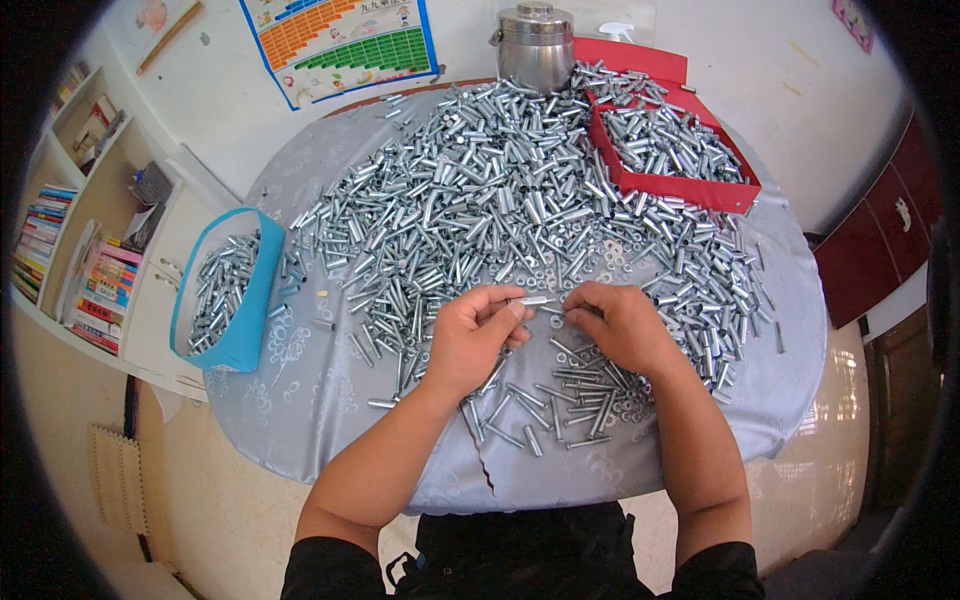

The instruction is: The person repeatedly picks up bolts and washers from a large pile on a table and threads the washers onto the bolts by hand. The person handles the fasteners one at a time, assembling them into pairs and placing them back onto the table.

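Observation:
My left hand [478, 335] pinches a small silvery metal sleeve [533, 300] between thumb and fingers, above the middle of the table. A thin bolt shank seems to stick out of its right end, toward my right hand [612, 322]. The fingers of that hand are drawn together close to the sleeve's end; what they hold, if anything, is hidden. Just beyond both hands lie loose nuts and washers [610, 258]. Nearer to me, below my right hand, several long bolts [580, 400] lie loosely together, with a short sleeve [532, 440] beside them.
A large heap of metal sleeves and bolts [470, 170] covers the back of the cloth-covered round table [330, 430]. At the left stands a blue fabric bin [262, 300] of metal parts. A red box [690, 190] of sleeves and a steel pot [536, 50] stand behind.

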`<action>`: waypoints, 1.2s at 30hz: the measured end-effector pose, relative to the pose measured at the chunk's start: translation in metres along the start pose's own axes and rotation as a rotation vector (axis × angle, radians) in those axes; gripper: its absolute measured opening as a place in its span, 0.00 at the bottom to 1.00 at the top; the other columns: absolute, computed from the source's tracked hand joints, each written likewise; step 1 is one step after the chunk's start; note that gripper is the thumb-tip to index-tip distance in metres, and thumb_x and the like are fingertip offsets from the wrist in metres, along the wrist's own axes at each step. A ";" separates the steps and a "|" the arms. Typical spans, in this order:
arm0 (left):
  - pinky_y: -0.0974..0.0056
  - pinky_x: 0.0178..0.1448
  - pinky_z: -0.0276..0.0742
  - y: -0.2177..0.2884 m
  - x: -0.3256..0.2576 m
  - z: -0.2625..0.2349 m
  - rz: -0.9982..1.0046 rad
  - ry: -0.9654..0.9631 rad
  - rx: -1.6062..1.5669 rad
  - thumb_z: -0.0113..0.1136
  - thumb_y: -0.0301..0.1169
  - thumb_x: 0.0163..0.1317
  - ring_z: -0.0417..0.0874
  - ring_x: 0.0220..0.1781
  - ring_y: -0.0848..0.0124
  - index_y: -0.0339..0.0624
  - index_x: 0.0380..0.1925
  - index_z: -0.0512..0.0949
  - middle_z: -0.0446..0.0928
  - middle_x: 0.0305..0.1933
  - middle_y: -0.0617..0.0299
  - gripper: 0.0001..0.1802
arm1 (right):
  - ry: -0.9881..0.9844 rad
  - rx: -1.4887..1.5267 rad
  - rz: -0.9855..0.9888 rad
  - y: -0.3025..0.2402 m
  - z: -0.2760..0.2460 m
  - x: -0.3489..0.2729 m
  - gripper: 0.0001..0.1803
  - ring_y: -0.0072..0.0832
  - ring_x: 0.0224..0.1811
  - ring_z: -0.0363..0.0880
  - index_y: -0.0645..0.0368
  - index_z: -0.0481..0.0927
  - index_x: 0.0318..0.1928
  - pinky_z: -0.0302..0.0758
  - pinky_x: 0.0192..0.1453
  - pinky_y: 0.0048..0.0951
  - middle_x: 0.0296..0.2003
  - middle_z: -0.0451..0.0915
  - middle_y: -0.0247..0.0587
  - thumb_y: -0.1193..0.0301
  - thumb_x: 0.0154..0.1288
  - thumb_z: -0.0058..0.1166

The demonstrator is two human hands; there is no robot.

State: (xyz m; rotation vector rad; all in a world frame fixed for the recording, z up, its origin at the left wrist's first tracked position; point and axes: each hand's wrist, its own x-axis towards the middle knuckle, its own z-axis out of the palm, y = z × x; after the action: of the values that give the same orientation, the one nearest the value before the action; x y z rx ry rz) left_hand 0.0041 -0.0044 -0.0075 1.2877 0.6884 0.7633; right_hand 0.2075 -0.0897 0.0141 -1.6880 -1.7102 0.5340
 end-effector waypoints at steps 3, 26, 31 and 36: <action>0.69 0.37 0.81 0.000 -0.001 0.001 -0.009 -0.002 0.007 0.57 0.26 0.66 0.83 0.32 0.72 0.33 0.48 0.77 0.83 0.40 0.53 0.12 | 0.077 -0.019 -0.156 0.004 0.002 0.001 0.07 0.46 0.32 0.81 0.60 0.81 0.37 0.76 0.38 0.37 0.32 0.82 0.49 0.74 0.58 0.57; 0.69 0.36 0.83 0.001 -0.002 0.002 0.012 -0.037 -0.042 0.56 0.24 0.66 0.85 0.33 0.71 0.32 0.48 0.77 0.83 0.40 0.52 0.12 | 0.046 0.820 0.195 -0.002 0.012 0.005 0.10 0.22 0.34 0.82 0.67 0.77 0.43 0.79 0.39 0.22 0.31 0.81 0.36 0.81 0.60 0.60; 0.69 0.37 0.83 0.002 -0.002 0.002 -0.013 -0.054 -0.037 0.56 0.25 0.66 0.85 0.33 0.70 0.31 0.48 0.77 0.83 0.40 0.52 0.13 | 0.022 0.790 0.224 -0.002 0.008 0.004 0.14 0.21 0.38 0.81 0.67 0.80 0.46 0.77 0.42 0.22 0.35 0.83 0.37 0.80 0.59 0.61; 0.68 0.38 0.83 0.003 -0.001 0.002 -0.008 -0.090 0.018 0.58 0.24 0.65 0.85 0.34 0.69 0.31 0.49 0.78 0.83 0.40 0.52 0.14 | -0.017 0.744 0.227 -0.001 0.001 0.002 0.12 0.19 0.37 0.80 0.67 0.82 0.44 0.77 0.41 0.21 0.35 0.83 0.36 0.77 0.59 0.63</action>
State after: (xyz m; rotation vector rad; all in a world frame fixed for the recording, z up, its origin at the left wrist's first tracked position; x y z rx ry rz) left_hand 0.0043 -0.0058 -0.0043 1.3267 0.6288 0.6902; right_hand 0.2059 -0.0871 0.0142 -1.3171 -1.1129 1.1267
